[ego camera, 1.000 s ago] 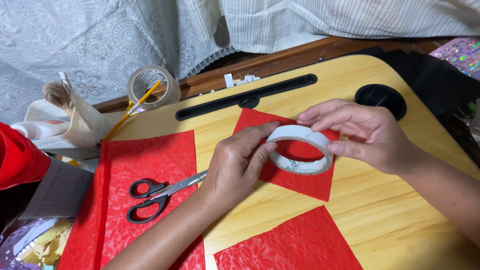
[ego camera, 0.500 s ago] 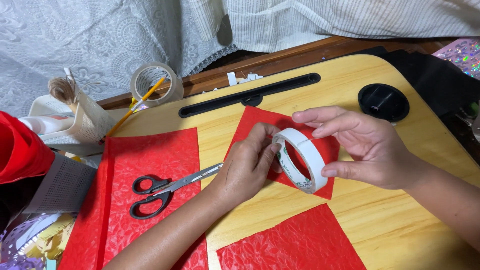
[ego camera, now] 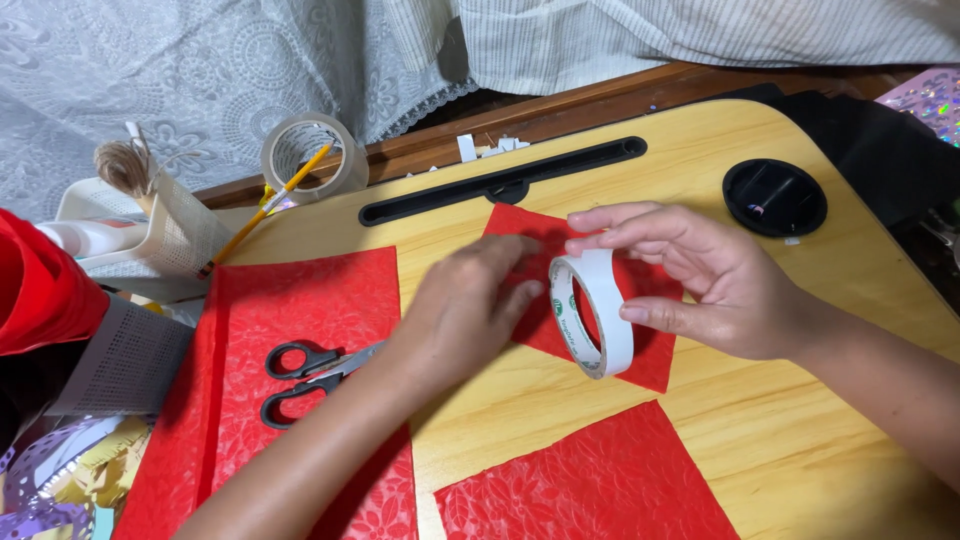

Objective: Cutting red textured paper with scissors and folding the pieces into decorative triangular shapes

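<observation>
Head camera shows a white roll of double-sided tape (ego camera: 592,312) held upright on edge above a small red paper square (ego camera: 600,300) on the wooden table (ego camera: 800,400). Right hand (ego camera: 700,275) pinches the roll, fingers over its top rim and thumb against its outer face. Left hand (ego camera: 470,310) lies just beside the roll, fingers pressed together, their tips at the roll's open side; whether they touch the tape cannot be told. Black-handled scissors (ego camera: 310,375) rest on a large red textured sheet (ego camera: 300,300) under the left forearm. Another red sheet (ego camera: 590,480) lies at the near edge. Farther off: a black round lid (ego camera: 774,197), a clear tape roll (ego camera: 312,155) and a yellow pencil (ego camera: 265,210).
</observation>
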